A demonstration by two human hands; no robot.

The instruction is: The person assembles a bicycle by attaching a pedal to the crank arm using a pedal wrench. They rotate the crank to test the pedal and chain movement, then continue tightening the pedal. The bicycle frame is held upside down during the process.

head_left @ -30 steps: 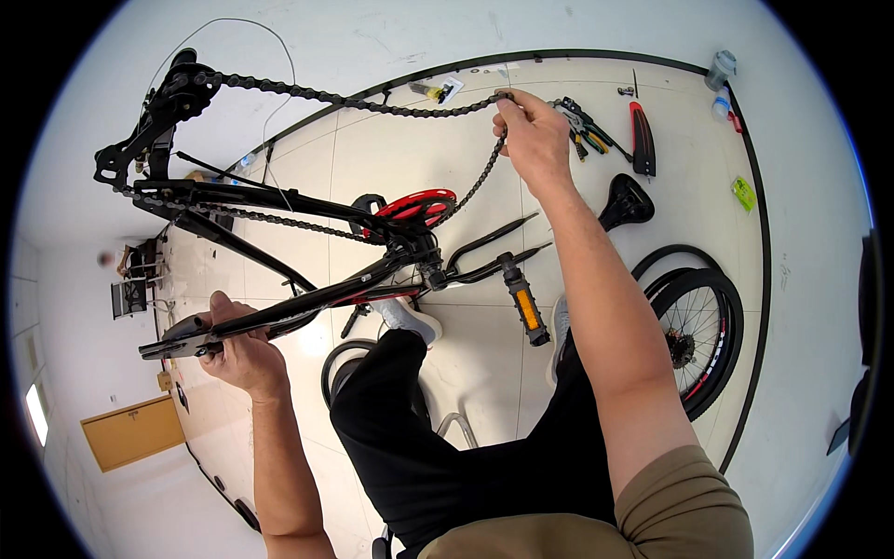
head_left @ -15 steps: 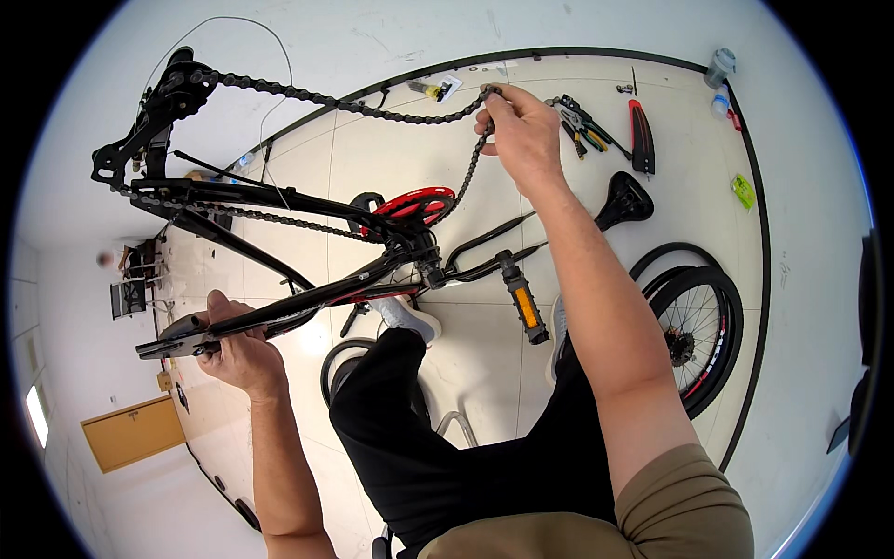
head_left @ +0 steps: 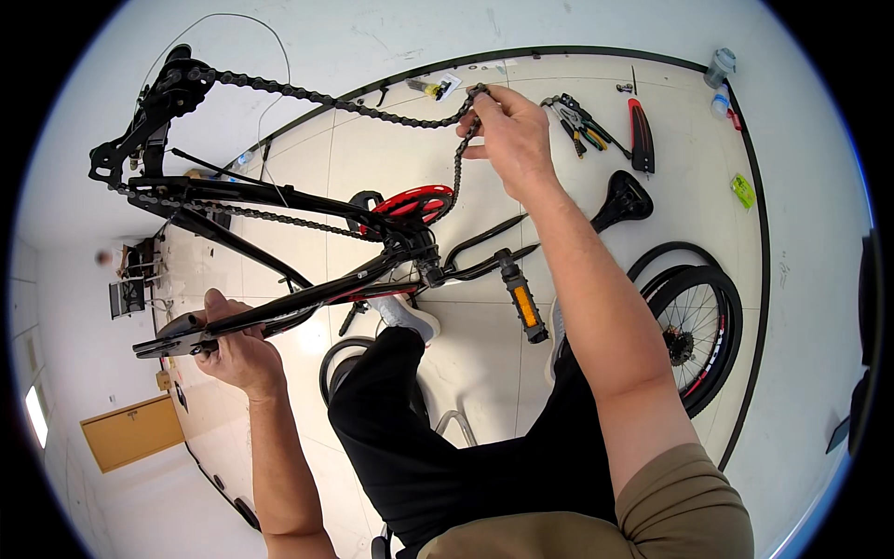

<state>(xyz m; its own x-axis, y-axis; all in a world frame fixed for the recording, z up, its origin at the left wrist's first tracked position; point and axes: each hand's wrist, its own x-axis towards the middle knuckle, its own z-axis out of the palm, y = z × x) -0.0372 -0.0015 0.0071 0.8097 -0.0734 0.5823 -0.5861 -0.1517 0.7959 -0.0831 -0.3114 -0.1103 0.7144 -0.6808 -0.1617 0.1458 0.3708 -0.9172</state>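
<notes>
A black bicycle frame (head_left: 321, 292) is held up in front of me, tilted, with a rear derailleur (head_left: 177, 88) at its far left end. My left hand (head_left: 244, 359) is wrapped round a frame tube near its lower left end. A dark bicycle chain (head_left: 349, 105) runs from the derailleur to my right hand (head_left: 512, 140), which pinches it between thumb and fingers. From there the chain drops to the red-and-black chainring (head_left: 419, 205) and runs back left along the frame. A pedal with an orange reflector (head_left: 527, 303) hangs from the crank.
Pliers (head_left: 582, 126), a red-and-black mudguard (head_left: 642, 138) and a black saddle (head_left: 626, 200) lie on the floor at the right. A wheel (head_left: 736, 345) rests beside my right arm. Bottles (head_left: 720, 70) stand by the wall. A thin cable (head_left: 270, 28) loops above the frame.
My right hand has moved slightly left with the chain, so the chain's upper run sags a little more. The frame and my left hand have shifted very slightly left.
</notes>
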